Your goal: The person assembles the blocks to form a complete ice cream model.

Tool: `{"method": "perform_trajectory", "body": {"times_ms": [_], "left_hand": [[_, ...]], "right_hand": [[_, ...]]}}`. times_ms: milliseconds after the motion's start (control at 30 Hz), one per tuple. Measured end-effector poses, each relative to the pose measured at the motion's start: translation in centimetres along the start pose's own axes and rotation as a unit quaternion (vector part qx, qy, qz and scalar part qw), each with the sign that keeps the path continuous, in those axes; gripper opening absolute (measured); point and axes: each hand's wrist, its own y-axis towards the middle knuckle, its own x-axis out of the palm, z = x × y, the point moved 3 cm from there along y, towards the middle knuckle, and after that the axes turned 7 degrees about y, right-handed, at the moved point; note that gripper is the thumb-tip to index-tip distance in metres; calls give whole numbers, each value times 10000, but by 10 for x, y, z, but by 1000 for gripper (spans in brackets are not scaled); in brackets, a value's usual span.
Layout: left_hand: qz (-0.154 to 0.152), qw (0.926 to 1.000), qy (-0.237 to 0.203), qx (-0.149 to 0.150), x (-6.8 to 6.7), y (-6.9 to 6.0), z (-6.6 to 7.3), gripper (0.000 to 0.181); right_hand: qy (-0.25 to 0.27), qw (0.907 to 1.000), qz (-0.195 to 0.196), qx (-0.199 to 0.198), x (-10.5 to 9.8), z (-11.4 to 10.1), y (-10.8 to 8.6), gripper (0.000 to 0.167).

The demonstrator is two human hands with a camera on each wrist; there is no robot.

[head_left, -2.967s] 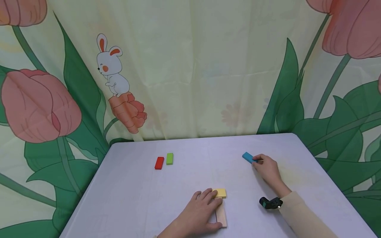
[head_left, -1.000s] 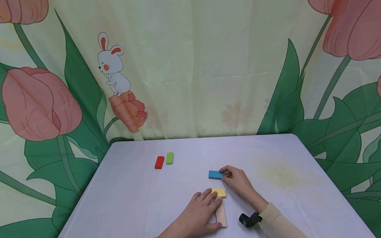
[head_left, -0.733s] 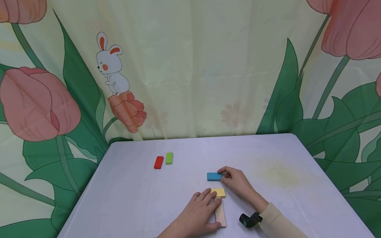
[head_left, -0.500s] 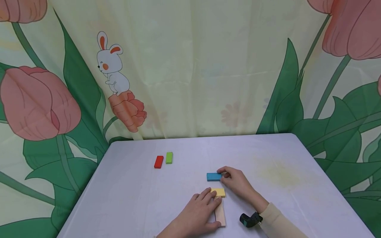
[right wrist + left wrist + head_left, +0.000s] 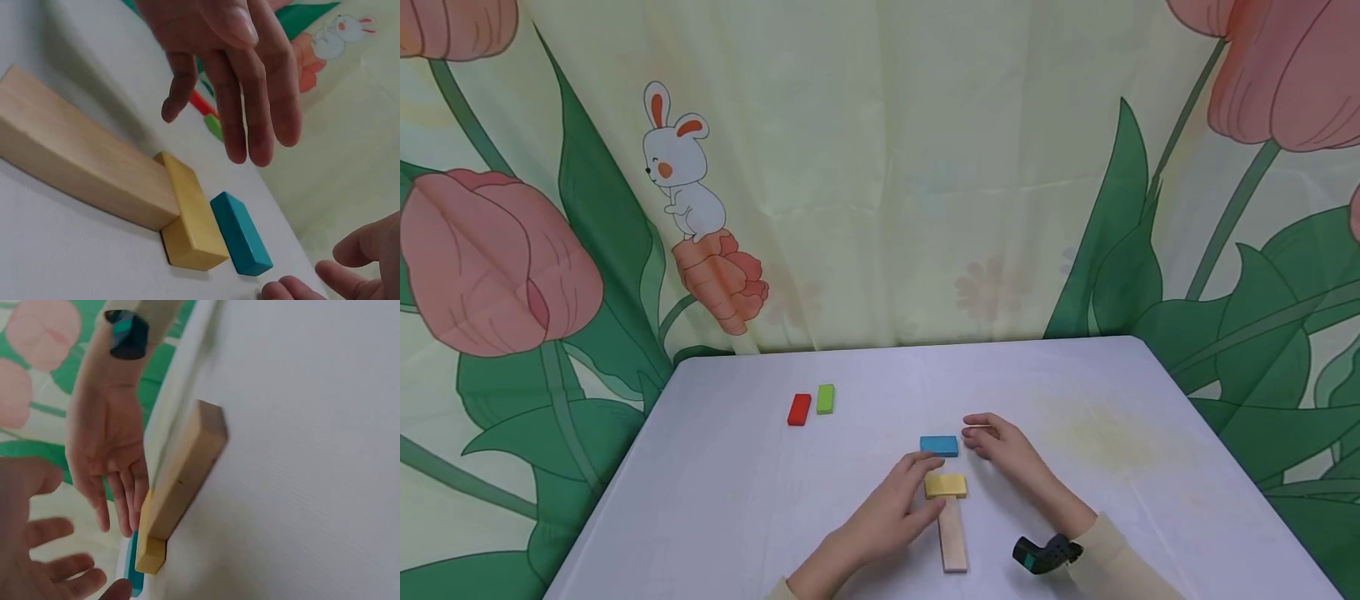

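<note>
In the head view a plain wooden block (image 5: 952, 542) lies lengthwise, its far end against a crosswise yellow block (image 5: 946, 486). A blue block (image 5: 938, 446) lies beyond the yellow one, parallel to it with a gap between. My left hand (image 5: 887, 508) hovers just left of the wooden and yellow blocks, fingers apart and holding nothing. Right of the blue block is my right hand (image 5: 1018, 458), fingers loosely extended and off it. The right wrist view shows the yellow block (image 5: 194, 219) touching the wooden one (image 5: 81, 150), with the blue block (image 5: 240, 234) separate.
A red block (image 5: 799, 409) and a green block (image 5: 825, 399) lie side by side at the far left of the white table (image 5: 715, 483). Behind the table hangs a printed curtain (image 5: 880, 167). A black device (image 5: 1045, 554) is on the right wrist.
The blue block came from the far right to beyond the yellow block, and my right hand has let it go. My left hand has lifted off the wooden and yellow blocks.
</note>
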Motion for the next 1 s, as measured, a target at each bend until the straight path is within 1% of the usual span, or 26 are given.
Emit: {"method": "perform_trajectory", "body": {"times_ms": [33, 67, 100, 167, 233, 300, 333, 433, 467, 600, 667, 867, 1000], "left_hand": [[157, 9986, -496, -128, -2, 2, -2, 55], [299, 9948, -936, -253, -4, 4, -4, 55], [433, 9897, -1309, -387, -6, 6, -6, 55], [625, 9764, -1975, -617, -8, 11, -10, 55], [719, 9642, -2416, -820, -9, 15, -15, 55], [709, 9544, -2717, -1012, -9, 19, -19, 54], [679, 9503, -2835, -1096, -9, 20, -21, 54], [606, 9436, -2987, -1289, -9, 24, -24, 53], [573, 9402, -3074, -1348, -9, 25, -25, 53], [435, 9307, -3353, -1397, -7, 28, -28, 55], [375, 9280, -3434, -1398, -6, 28, -28, 57], [272, 9235, -3580, -1352, -5, 28, -29, 58], [206, 9225, -3636, -1275, -6, 26, -31, 58]], "right_hand": [[194, 9997, -96, 91, 0, -1, -1, 40], [353, 9990, -182, 183, -1, -2, -1, 42], [485, 9982, -236, 266, -1, -3, -2, 43], [699, 9962, -326, 411, -1, -3, -3, 45], [816, 9945, -379, 529, -1, -4, -3, 46], [891, 9933, -393, 618, 0, -2, -3, 46], [897, 9930, -427, 634, 0, -2, -3, 46], [939, 9922, -464, 668, 1, 0, -3, 46], [936, 9922, -494, 656, 1, 0, -3, 46], [951, 9920, -576, 599, 3, 0, -3, 47], [937, 9921, -594, 587, 4, 0, -3, 47], [916, 9924, -613, 542, 4, 2, -4, 47], [929, 9924, -643, 496, 4, 3, -5, 47]]}}
